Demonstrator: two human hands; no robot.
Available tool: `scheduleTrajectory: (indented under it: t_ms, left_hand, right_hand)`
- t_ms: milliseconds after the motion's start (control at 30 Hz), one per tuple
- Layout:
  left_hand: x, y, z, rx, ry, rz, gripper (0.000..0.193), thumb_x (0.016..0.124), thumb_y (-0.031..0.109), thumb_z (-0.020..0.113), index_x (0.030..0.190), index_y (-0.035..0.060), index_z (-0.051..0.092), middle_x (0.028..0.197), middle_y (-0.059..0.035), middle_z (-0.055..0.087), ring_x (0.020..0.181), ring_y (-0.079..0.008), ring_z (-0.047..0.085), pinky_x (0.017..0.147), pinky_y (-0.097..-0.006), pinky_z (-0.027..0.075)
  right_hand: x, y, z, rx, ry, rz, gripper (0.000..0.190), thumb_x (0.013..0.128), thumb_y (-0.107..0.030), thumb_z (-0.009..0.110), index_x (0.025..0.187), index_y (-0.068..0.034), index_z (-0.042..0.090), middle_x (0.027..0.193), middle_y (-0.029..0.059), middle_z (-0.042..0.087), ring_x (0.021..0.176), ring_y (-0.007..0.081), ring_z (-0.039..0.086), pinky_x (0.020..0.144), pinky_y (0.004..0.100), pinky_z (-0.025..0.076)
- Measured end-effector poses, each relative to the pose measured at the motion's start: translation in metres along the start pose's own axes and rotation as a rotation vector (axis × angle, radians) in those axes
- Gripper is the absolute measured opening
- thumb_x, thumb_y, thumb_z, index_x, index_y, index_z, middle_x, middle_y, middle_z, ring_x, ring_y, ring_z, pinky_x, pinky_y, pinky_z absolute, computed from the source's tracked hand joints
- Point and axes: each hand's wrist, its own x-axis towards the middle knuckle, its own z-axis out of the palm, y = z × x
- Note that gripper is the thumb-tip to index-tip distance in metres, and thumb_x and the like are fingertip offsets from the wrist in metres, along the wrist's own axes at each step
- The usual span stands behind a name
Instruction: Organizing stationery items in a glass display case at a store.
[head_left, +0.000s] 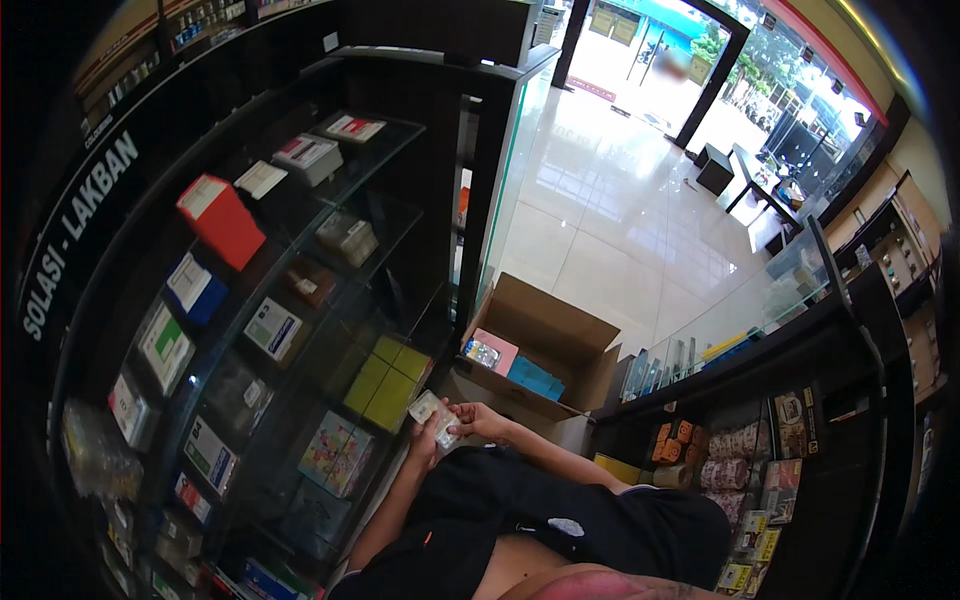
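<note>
A small clear plastic pack (433, 417) with pale contents is held between my two hands in front of my dark shirt. My left hand (424, 438) grips its lower left side, the thumb lying over its face. At its right edge, the fingers of my right hand (477, 421) pinch the pack. Just beyond my hands stands an open cardboard box (553, 304) with a pink item (496, 349), a shiny clear-wrapped item and blue packs (535, 377) inside. Yellow-green square packs (385, 382) lie on the shelf to the left of my hands.
Glass shelves (300, 247) on the left carry a red box (221, 221), a blue box (196, 287) and card packs. A glass display counter (731, 337) runs along the right, above tape rolls and orange packs (677, 441). Tiled floor (592, 217) leads to a glass doorway.
</note>
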Motion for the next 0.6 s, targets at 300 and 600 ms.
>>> scheduleTrajectory:
  t_ms: [300,600]
  left_hand:
    - [-0.029,-0.001,-0.009,0.253,0.102,0.158,0.027,0.101,0.013,0.058,0.124,0.0000,0.063,0.113,-0.0084,0.071,0.099,-0.0153,0.068,0.085,-0.0304,0.054]
    - [-0.070,0.009,-0.002,0.294,0.165,0.294,0.022,0.100,0.013,0.060,0.116,-0.0006,0.068,0.103,-0.0083,0.073,0.094,-0.0146,0.068,0.083,-0.0292,0.055]
  right_hand:
    - [-0.013,-0.005,0.039,-0.095,0.013,-0.061,0.021,0.089,-0.011,0.076,0.105,-0.004,0.064,0.086,-0.0042,0.066,0.076,0.0047,0.059,0.069,0.0238,0.048]
    - [-0.033,-0.021,0.084,-0.400,0.117,-0.144,0.020,0.094,-0.017,0.071,0.096,0.000,0.059,0.080,0.0017,0.064,0.073,0.0093,0.060,0.066,0.0274,0.050]
